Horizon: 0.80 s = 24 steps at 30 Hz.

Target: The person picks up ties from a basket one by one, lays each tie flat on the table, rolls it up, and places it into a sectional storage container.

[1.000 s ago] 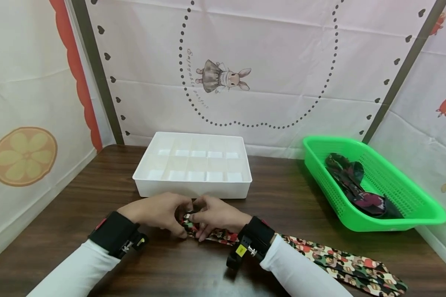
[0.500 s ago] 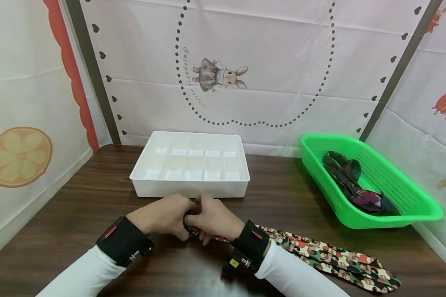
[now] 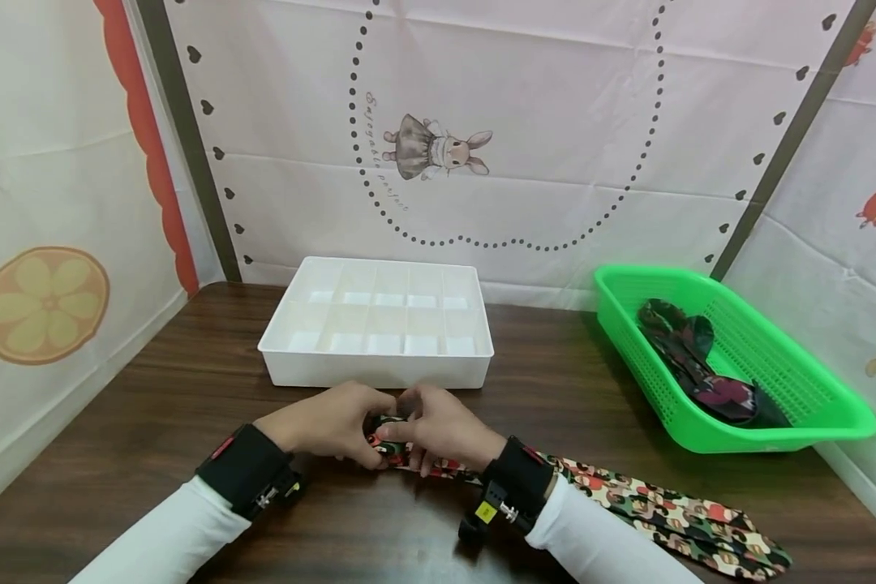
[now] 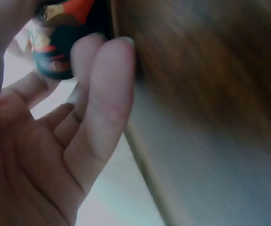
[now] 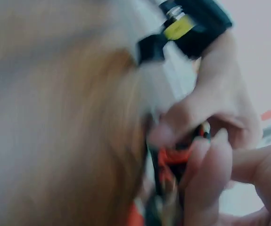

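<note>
A camouflage-patterned necktie (image 3: 672, 519) with small cartoon faces stretches along the table to the lower right, partly hidden under the right forearm. Its near-left end is bunched into a coil between both hands. My left hand (image 3: 336, 423) grips that coil from the left, fingers and thumb curved round it. From the right, my right hand (image 3: 448, 430) pinches the same part with thumb and fingers. Close up in the left wrist view, the coiled necktie (image 4: 60, 47) shows beyond the fingers. Blurred, the red and black fabric of the necktie (image 5: 173, 157) appears between both hands in the right wrist view.
Just behind the hands stands a white box (image 3: 380, 371) divided into several compartments. At the right is a green plastic basket (image 3: 810, 357) holding dark patterned fabric (image 3: 701, 377). Printed cloth walls (image 3: 540, 162) surround the brown table (image 3: 190, 389) at back and sides.
Both hands have shifted slightly right along the necktie, keeping the coiled end between them. Their fingers have changed position around it. The box and basket stay put.
</note>
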{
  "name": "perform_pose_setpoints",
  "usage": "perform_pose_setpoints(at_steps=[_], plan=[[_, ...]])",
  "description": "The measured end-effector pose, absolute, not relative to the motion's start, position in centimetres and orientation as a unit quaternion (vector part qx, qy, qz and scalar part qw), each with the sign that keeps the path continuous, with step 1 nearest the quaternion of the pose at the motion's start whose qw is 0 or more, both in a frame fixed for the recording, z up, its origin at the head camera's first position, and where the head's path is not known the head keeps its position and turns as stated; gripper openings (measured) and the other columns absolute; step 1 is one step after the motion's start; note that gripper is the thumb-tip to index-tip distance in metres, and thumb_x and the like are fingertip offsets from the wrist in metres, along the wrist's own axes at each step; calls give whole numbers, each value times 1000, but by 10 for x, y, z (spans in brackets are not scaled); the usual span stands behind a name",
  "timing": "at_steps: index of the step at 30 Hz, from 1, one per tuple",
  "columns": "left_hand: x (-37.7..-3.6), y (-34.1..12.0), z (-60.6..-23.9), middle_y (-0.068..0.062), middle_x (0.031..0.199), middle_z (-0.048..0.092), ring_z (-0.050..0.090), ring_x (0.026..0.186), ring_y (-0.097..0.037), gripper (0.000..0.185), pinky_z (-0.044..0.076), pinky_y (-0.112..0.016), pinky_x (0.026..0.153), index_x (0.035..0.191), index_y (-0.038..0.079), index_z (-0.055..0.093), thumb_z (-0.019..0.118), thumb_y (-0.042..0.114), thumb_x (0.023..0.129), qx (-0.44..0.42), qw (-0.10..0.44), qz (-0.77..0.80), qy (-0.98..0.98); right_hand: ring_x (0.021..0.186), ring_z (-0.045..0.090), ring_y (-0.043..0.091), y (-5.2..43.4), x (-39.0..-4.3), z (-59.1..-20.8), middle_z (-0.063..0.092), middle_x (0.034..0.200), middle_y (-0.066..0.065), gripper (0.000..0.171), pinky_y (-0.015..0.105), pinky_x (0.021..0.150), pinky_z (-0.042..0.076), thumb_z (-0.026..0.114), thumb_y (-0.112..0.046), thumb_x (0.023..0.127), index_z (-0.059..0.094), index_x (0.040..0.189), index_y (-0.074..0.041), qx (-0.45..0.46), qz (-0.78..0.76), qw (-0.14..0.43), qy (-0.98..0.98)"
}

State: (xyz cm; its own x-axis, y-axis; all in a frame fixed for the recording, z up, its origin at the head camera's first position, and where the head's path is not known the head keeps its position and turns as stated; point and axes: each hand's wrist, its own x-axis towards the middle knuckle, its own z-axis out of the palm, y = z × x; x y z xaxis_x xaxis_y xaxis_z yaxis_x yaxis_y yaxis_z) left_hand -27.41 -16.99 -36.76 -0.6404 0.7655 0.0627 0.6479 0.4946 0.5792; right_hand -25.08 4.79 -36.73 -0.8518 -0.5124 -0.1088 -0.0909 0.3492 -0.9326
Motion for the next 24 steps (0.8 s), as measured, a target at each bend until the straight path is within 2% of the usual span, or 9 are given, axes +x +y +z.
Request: perform_pose_setpoints(at_steps=[2,4,10,13,16,19,21,24], plan=[[-271,-166,-366,10,78,59,55,52,-5,27,51,-28,55,90,17,64,85,11,75,405,94,281,865,43,59,22,46,-247,-365,67,67,14,66,36,43,52,81,-22,97,45,147,3,-200,-503,152,827],[-269,-163,-364,10,72,56,54,50,-5,28,49,-28,52,86,17,61,84,9,71,397,88,271,872,41,61,24,42,-244,-363,67,63,13,66,39,42,52,80,-24,98,43,146,2,-210,-477,121,845],[-264,-157,-357,12,72,53,50,61,-5,27,43,-27,55,85,20,65,84,10,69,371,88,238,893,42,64,26,39,-241,-368,67,63,16,44,42,42,55,75,-23,97,53,129,-1,-207,-489,138,836],[-265,-159,-356,11,78,58,52,67,-6,30,45,-28,60,91,20,65,88,17,72,374,98,230,893,45,65,25,46,-247,-370,69,67,17,40,39,44,55,75,-21,96,59,125,0,-210,-504,176,819],[-268,-163,-355,8,83,63,57,72,-7,34,49,-29,64,98,20,64,90,23,76,383,109,238,886,50,66,22,57,-255,-372,71,74,18,45,33,47,55,73,-17,99,56,137,2,-203,-537,235,784],[-269,-164,-356,8,86,66,60,76,-7,36,51,-30,68,105,20,65,89,25,80,391,113,255,877,58,68,19,69,-262,-375,71,83,16,54,29,52,56,68,-14,104,46,150,3,-194,-570,300,740],[-268,-163,-356,10,84,65,60,73,-7,32,51,-30,67,105,19,65,87,23,82,399,108,261,872,64,70,19,75,-265,-376,70,86,16,57,29,57,58,65,-12,106,39,155,2,-193,-587,331,713],[-265,-160,-358,10,76,63,59,63,-6,27,51,-28,60,99,18,64,85,16,82,399,101,270,871,67,72,19,77,-268,-377,71,88,15,57,30,60,59,64,-13,107,38,155,4,-203,-592,347,699]])
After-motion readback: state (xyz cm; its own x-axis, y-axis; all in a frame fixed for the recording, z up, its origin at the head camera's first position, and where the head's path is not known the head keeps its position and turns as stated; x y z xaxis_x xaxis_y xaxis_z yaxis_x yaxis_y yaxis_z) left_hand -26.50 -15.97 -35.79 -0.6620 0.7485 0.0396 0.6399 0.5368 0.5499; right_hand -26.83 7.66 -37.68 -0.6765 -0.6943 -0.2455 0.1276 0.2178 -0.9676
